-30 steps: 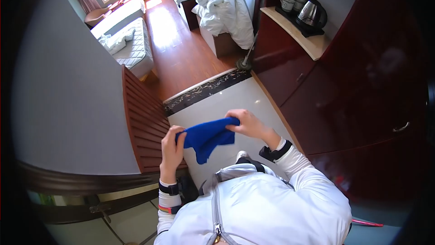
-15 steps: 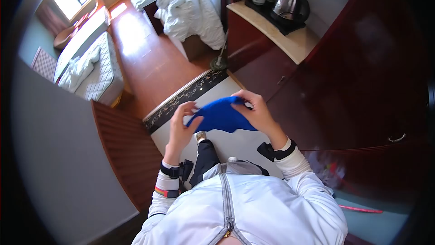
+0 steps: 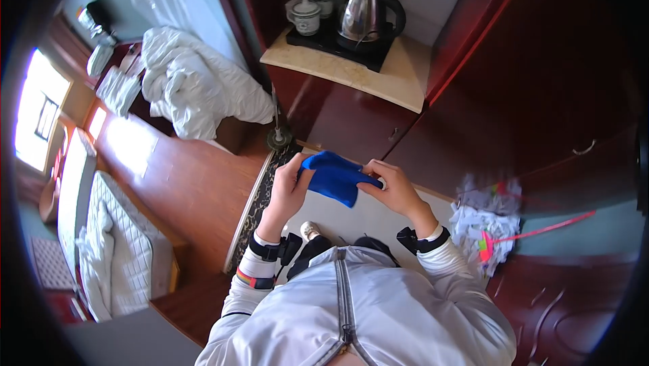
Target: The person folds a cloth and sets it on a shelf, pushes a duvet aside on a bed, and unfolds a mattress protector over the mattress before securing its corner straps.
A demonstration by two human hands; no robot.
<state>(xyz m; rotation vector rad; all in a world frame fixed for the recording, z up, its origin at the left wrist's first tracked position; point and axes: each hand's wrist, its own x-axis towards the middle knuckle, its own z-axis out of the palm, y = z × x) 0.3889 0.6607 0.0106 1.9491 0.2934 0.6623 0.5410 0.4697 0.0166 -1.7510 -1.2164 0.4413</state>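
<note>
A blue cloth [image 3: 334,180] is stretched between my two hands, in front of my body and above the light floor. My left hand [image 3: 291,187] pinches its left end between thumb and fingers. At the other end, my right hand [image 3: 394,190] grips the cloth the same way. The cloth is folded over, with its upper layer bulging upward and a corner hanging down in the middle. Black straps with small devices circle both wrists.
Ahead, a counter [image 3: 338,76] bears a kettle [image 3: 362,17] and lidded cups [image 3: 305,19] on a black tray [image 3: 331,44]. A white duvet [image 3: 196,88] is heaped at the left, near a bare mattress [image 3: 122,244]. Crumpled white material [image 3: 481,227] lies at the right by a red stick [image 3: 547,226].
My view has turned right, toward the counter. The cloth, spread wide before, is now folded narrower, and my left hand has closed onto its end.
</note>
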